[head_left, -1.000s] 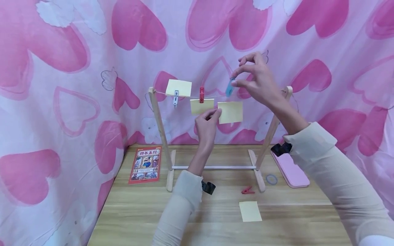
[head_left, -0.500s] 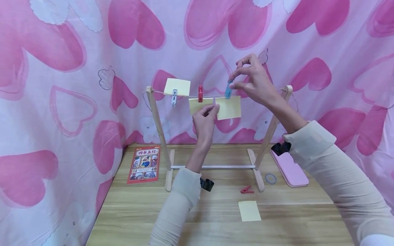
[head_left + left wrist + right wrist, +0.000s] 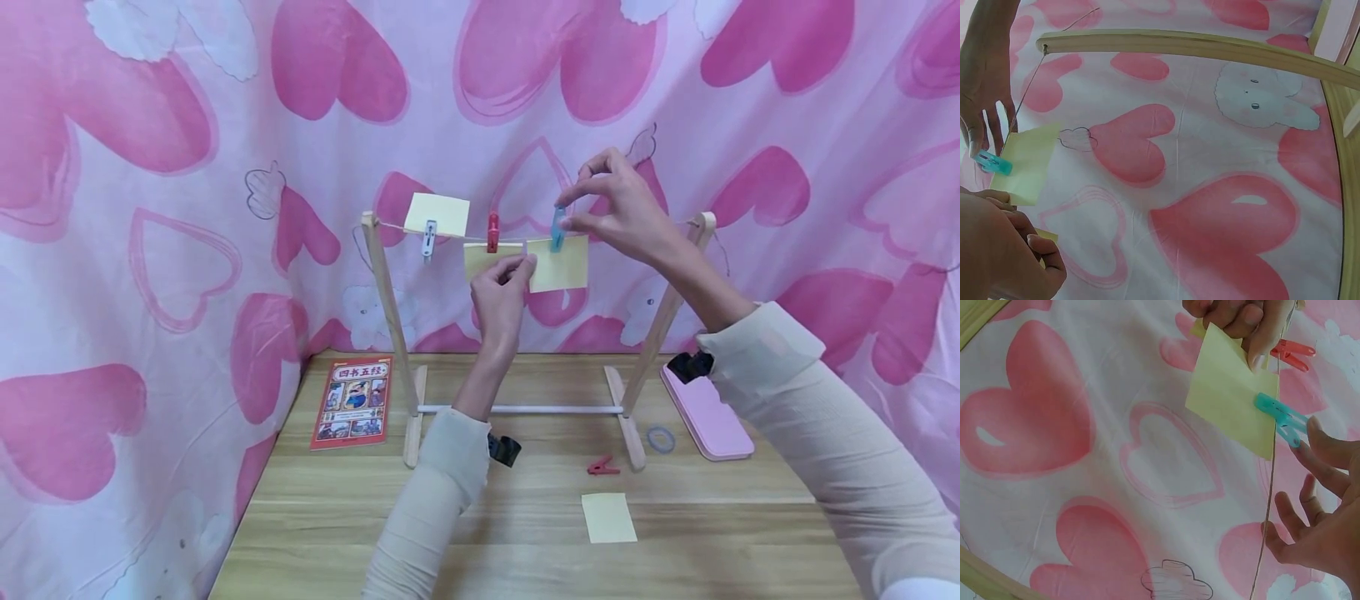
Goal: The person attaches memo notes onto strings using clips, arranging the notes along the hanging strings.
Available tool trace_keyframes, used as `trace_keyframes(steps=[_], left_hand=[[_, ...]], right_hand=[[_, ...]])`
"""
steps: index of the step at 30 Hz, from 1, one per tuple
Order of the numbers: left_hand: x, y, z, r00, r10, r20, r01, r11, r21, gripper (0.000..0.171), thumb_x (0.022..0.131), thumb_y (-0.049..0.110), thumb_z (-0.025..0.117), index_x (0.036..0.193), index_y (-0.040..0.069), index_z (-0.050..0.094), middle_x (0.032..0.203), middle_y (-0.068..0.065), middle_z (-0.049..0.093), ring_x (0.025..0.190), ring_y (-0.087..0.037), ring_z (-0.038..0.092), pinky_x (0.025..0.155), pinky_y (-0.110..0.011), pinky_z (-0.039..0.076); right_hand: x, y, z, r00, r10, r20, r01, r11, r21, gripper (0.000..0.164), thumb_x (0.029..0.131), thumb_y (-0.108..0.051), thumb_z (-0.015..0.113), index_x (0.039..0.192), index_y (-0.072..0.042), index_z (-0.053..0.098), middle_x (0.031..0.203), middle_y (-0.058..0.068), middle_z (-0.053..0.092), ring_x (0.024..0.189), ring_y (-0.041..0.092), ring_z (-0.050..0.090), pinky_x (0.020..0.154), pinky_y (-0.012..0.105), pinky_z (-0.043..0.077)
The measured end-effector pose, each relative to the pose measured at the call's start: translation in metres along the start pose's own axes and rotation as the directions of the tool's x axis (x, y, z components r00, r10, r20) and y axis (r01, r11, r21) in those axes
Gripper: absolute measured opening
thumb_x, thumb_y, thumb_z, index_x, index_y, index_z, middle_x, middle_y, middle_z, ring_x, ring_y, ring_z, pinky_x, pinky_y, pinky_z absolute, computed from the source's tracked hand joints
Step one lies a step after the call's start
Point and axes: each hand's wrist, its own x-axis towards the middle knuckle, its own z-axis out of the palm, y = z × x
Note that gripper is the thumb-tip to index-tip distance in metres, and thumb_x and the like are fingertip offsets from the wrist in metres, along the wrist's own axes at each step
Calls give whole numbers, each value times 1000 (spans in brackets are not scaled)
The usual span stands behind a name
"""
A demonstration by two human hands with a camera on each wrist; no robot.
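Observation:
My left hand point(image 3: 498, 307) pinches the left edge of a yellow paper note point(image 3: 567, 268) just under the string point(image 3: 1267, 512). With thumb and forefinger, my right hand point(image 3: 628, 207) pinches the handle end of a blue clothespin point(image 3: 1279, 414). The clothespin's jaws overlap the note's top edge at the string. To the left, a red clothespin point(image 3: 492, 233) holds another yellow note point(image 3: 477, 260) on the string, partly hidden behind my left hand. Farther left, a white clothespin point(image 3: 429, 239) holds a third note point(image 3: 442, 213), which stands up above the string.
The string runs between the posts of a wooden stand point(image 3: 390, 304). On the table point(image 3: 525, 533) lie a red clothespin point(image 3: 603, 467), a yellow note point(image 3: 608, 517), a grey ring point(image 3: 661, 439), a pink case point(image 3: 712, 421) and a red booklet point(image 3: 352, 403). A heart-patterned curtain point(image 3: 337, 150) hangs behind.
The left hand has raised the note to the string. The right hand has lowered the blue clothespin, so it now overlaps the note's top edge.

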Motion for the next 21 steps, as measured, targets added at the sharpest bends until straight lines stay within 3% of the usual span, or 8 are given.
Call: trace_keyframes(steps=[7, 10, 16, 18, 21], left_hand=[[-1, -3, 1, 1000, 7, 14, -7, 1000, 10, 20, 102, 21, 79, 109, 3, 85, 74, 8, 59, 72, -6, 52, 61, -21, 40], [-1, -5, 2, 1000, 13, 14, -13, 1000, 15, 20, 102, 19, 79, 110, 2, 85, 73, 8, 59, 71, -5, 52, 61, -20, 40], [-5, -8, 2, 1000, -27, 16, 26, 999, 29, 22, 102, 21, 80, 116, 4, 84, 82, 7, 64, 77, -6, 55, 66, -20, 44], [-7, -10, 1, 999, -41, 19, 41, 999, 29, 23, 102, 22, 80, 117, 4, 84, 84, 7, 66, 78, -6, 55, 66, -20, 45], [-9, -14, -1, 999, -44, 23, 43, 998, 35, 24, 102, 22, 81, 118, 4, 83, 83, 7, 66, 76, -5, 55, 65, -19, 44]], right_hand=[[-5, 0, -4, 999, -10, 39, 10, 1000, -13, 38, 95, -3, 84, 131, 6, 75, 139, 25, 53, 136, 41, 49, 118, 64, 42], [-13, -1, -7, 999, -42, 15, 43, 999, -27, 43, 96, -5, 85, 136, 2, 73, 143, 23, 56, 138, 40, 52, 115, 61, 46], [-47, -14, -8, 976, -199, -85, 196, 980, -37, 33, 101, -2, 77, 135, 1, 75, 138, 18, 69, 130, 34, 64, 106, 18, 47], [-64, -18, -4, 965, -254, -62, 253, 967, -31, 33, 101, 2, 75, 134, 0, 75, 136, 17, 72, 130, 34, 67, 106, 10, 43], [-92, -19, 5, 945, -325, 35, 325, 946, -8, 37, 97, 7, 77, 134, 0, 75, 135, 15, 75, 125, 34, 72, 107, 9, 47]])
